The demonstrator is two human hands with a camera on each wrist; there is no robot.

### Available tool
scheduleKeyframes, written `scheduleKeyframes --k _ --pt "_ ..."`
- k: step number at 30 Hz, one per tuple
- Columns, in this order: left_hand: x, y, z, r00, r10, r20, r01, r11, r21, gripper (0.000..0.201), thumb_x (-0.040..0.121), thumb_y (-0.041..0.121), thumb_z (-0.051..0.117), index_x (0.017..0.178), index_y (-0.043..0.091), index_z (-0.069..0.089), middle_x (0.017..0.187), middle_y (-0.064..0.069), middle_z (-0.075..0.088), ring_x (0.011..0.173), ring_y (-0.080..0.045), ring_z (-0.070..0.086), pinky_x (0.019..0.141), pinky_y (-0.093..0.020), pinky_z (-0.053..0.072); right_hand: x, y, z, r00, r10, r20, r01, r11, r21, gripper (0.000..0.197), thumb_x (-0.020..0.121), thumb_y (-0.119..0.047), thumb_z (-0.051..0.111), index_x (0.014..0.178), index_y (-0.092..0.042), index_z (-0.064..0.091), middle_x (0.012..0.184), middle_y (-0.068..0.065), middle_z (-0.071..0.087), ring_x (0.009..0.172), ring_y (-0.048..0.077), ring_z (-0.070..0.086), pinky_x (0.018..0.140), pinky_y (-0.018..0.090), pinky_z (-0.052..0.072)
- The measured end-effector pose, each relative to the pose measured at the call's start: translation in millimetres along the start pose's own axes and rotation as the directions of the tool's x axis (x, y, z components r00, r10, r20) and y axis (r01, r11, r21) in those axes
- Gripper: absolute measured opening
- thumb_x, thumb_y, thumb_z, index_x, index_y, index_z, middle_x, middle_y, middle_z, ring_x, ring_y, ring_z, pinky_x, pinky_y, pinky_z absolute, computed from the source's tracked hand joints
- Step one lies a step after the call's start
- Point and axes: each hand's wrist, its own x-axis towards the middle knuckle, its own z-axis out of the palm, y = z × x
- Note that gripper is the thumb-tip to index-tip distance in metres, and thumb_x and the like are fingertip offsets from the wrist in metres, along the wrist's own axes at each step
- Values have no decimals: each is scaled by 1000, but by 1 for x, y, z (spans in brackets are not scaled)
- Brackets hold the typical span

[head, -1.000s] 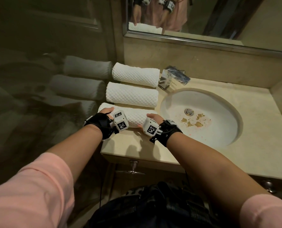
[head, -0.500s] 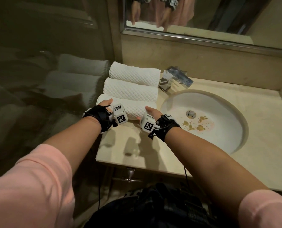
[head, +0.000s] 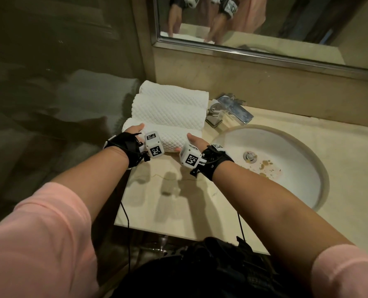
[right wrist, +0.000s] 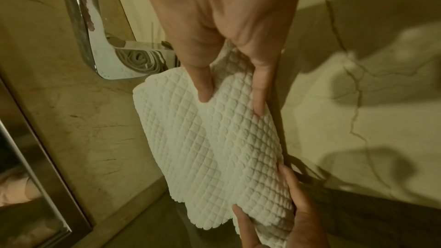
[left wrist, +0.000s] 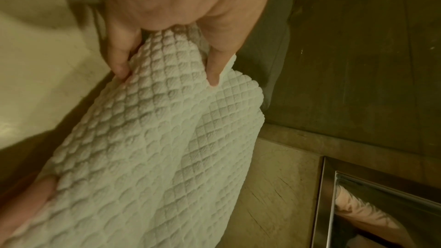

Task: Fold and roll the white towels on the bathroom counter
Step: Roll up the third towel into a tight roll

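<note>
- I see three rolled white towels side by side at the centre of the head view, on the counter [head: 200,201], touching one another in a row that runs back toward the wall.
- The near roll [head: 170,137] is the one I have in both hands; the middle roll [head: 170,114] lies against it, and the far roll [head: 174,94] sits just under the mirror [head: 264,22].
- My left hand [head: 133,131] grips the left end of the near roll: in the left wrist view the thumb [left wrist: 119,56] and a finger [left wrist: 219,59] curl over the quilted cloth from either side.
- My right hand [head: 195,140] grips the right end the same way; the right wrist view shows two fingers [right wrist: 203,82] pressed into the cloth.
- In that view the left hand's fingers show at the lower right, clasping the far end of the roll.
- The tap [head: 230,110] stands just right of the towels, and the sink [head: 297,151] fills the right middle of the head view, with brown specks near its drain.
- The mirror at the upper right reflects my wrists.
</note>
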Motion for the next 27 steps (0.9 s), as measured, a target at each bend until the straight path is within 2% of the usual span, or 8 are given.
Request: scheduleKeyframes --k 2,8,12,14,16,20,24,27 --pt "8 2 2 1000 -7 -19 7 1000 11 33 98 38 48 109 7 48 73 -12 59 37 -23 61 35 -31 49 2 -5 -1 1000 11 11 -12 998 65 33 101 -29 45 92 1 55 58 13 66 37 22 62 34 28 50" --pt "23 4 -1 1000 -3 -14 3 999 46 38 96 38 51 118 8 48 61 -10 66 44 -22 64 39 -30 51 11 -13 -1 999 41 31 -43 998 53 30 101 -29 46 101 1 53 93 16 60 46 25 66 41 32 54" --pt "14 10 7 999 -1 -32 2 999 36 34 99 31 46 121 6 44 85 -12 58 63 -25 62 43 -30 53 18 -15 -1 995 86 45 -87 996 6 28 100 -29 47 107 -2 52 127 17 57 89 32 63 48 39 56" --pt "17 8 4 998 14 -54 -11 999 50 33 99 29 47 119 3 46 85 -11 58 57 -23 64 49 -30 53 19 -14 -4 993 105 55 -104 994 -23 25 99 -27 48 103 -3 52 115 17 60 106 34 58 51 39 56" --pt "20 5 -1 997 16 -70 -12 998 55 39 99 28 48 126 0 46 84 -12 62 59 -23 65 57 -31 52 19 -14 -7 992 113 61 -110 993 -40 21 98 -24 49 100 -4 51 102 17 59 103 34 58 50 39 56" --pt "9 4 -3 998 42 -37 -39 996 76 27 102 23 40 124 8 39 64 -13 63 35 -19 60 29 -25 45 12 -13 -9 993 106 49 -102 991 -91 18 99 -21 46 92 -4 49 94 15 58 84 30 58 48 37 55" --pt "7 1 -5 998 45 -31 -40 988 147 37 101 27 43 130 5 41 69 -16 63 34 -21 61 28 -27 44 -9 -16 -8 997 67 25 -60 976 -208 26 102 -23 42 124 -9 40 86 10 47 78 28 53 41 32 51" --pt "0 0 -4 999 34 -21 -32 994 103 27 101 29 42 116 7 42 55 -15 66 36 -24 62 28 -29 45 -6 -16 -15 1000 26 -15 -29 955 -295 49 96 -29 54 138 -9 36 92 10 48 92 33 59 72 39 57"
